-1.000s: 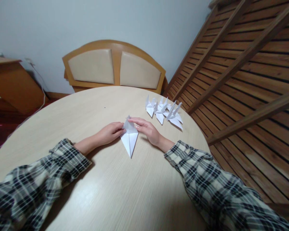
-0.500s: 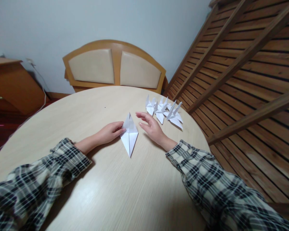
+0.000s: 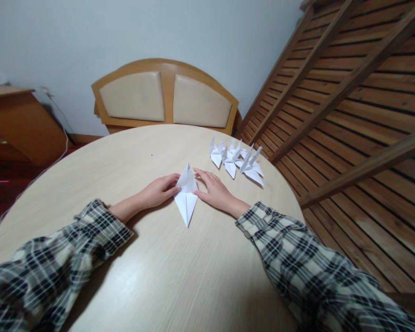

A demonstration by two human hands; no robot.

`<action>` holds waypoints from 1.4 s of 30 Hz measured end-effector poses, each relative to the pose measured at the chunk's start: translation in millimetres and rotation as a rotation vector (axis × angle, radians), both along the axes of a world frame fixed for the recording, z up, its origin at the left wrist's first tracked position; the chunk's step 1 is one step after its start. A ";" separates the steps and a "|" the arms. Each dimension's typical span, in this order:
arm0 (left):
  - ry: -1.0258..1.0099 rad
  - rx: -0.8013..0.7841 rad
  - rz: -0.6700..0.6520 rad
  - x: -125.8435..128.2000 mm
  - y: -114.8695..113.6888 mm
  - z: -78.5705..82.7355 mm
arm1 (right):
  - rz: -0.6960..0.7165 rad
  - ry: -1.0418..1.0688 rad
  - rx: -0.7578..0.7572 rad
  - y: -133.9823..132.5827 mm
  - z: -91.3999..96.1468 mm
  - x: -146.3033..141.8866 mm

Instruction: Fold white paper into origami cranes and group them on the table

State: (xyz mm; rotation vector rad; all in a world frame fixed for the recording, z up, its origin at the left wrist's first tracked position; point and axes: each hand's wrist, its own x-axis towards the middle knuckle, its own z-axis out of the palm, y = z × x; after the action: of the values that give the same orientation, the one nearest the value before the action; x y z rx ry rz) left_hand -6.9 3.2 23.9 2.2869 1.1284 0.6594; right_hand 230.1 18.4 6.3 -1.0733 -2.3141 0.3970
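A white folded paper (image 3: 186, 196), kite-shaped with its long point towards me, lies on the round light-wood table (image 3: 141, 258). My left hand (image 3: 158, 190) rests at its left edge, fingertips pressing the paper flat. At the paper's right edge lies my right hand (image 3: 214, 190), fingers stretched out flat and touching it. Both sleeves are plaid. Several finished white paper cranes (image 3: 235, 159) stand in a group just beyond my right hand.
A wooden chair (image 3: 166, 97) with beige padded back stands at the table's far side. Slatted wooden panelling (image 3: 349, 115) runs along the right. A wooden cabinet (image 3: 17, 120) and a white cable are at the far left.
My right hand lifted off the paper half a second ago and has come back down flat on its right edge. The left hand stayed in place.
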 end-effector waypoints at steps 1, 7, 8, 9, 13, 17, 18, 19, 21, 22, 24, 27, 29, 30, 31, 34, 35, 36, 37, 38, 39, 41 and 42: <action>-0.011 -0.001 0.005 -0.6 0.2 -1.5 | -0.010 -0.002 -0.001 0.2 -0.3 -0.2; -0.045 0.003 0.037 -6.2 4.6 -15.2 | -0.094 -0.069 0.000 -2.9 1.7 -1.5; -0.069 0.024 0.037 -6.8 5.8 -17.5 | -0.105 -0.093 0.009 -4.4 2.7 -1.9; -0.097 0.057 0.036 -7.3 6.9 -19.5 | -0.111 -0.118 0.027 -6.1 3.7 -2.2; -0.091 0.223 0.045 -8.0 9.5 -23.2 | -0.086 -0.233 0.139 -12.4 5.6 -4.4; 0.073 0.323 0.044 -7.3 7.8 -19.4 | -0.004 -0.329 0.170 -13.1 4.3 -5.4; 0.096 0.338 0.042 -6.8 7.1 -17.8 | 0.019 -0.347 0.163 -12.4 3.9 -5.1; 0.109 0.354 0.038 -6.0 6.4 -16.3 | 0.034 -0.362 0.152 -11.4 3.5 -4.6; 0.118 0.391 0.025 -4.4 5.7 -13.8 | 0.050 -0.381 0.125 -9.0 3.0 -3.2; 0.122 0.410 0.016 -3.7 5.7 -12.9 | 0.054 -0.385 0.110 -7.9 2.9 -2.5; 0.138 0.434 -0.007 -2.7 6.6 -12.3 | 0.062 -0.388 0.080 -6.1 3.0 -1.3; 0.178 0.442 -0.047 -2.7 9.5 -14.3 | 0.077 -0.386 0.042 -4.7 3.9 -0.4; 0.202 0.437 -0.072 -3.4 11.9 -17.3 | 0.088 -0.386 0.026 -4.2 4.8 -0.2; 0.209 0.436 -0.080 -3.8 13.2 -19.2 | 0.093 -0.387 0.019 -4.0 5.2 -0.1; 0.209 0.433 -0.085 -4.2 14.3 -21.2 | 0.097 -0.388 0.013 -3.9 5.7 0.0; 0.199 0.428 -0.096 -5.4 16.7 -26.7 | 0.107 -0.387 0.001 -3.8 8.3 0.5; 0.201 0.426 -0.102 -5.7 17.0 -27.9 | 0.108 -0.384 -0.001 -4.0 9.6 0.7; 0.208 0.423 -0.108 -5.8 16.8 -28.4 | 0.110 -0.381 -0.002 -4.2 11.1 0.9; 0.216 0.418 -0.111 -5.6 16.1 -28.0 | 0.112 -0.377 -0.002 -4.4 12.8 1.0; 0.222 0.412 -0.112 -5.2 14.8 -26.7 | 0.114 -0.370 0.001 -4.8 14.4 1.1; 0.224 0.402 -0.112 -4.5 13.1 -24.4 | 0.114 -0.361 0.006 -5.1 16.0 1.2; 0.214 0.375 -0.108 -2.2 8.9 -17.5 | 0.109 -0.333 0.027 -6.0 18.6 1.1; 0.206 0.354 -0.104 -1.0 6.6 -13.6 | 0.103 -0.317 0.042 -6.5 19.4 1.0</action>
State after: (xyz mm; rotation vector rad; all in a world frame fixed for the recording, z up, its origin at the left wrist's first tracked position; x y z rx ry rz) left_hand -7.9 9.9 10.3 2.7472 1.0400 0.6362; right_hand 231.1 12.0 25.7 -1.0622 -2.6516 0.2280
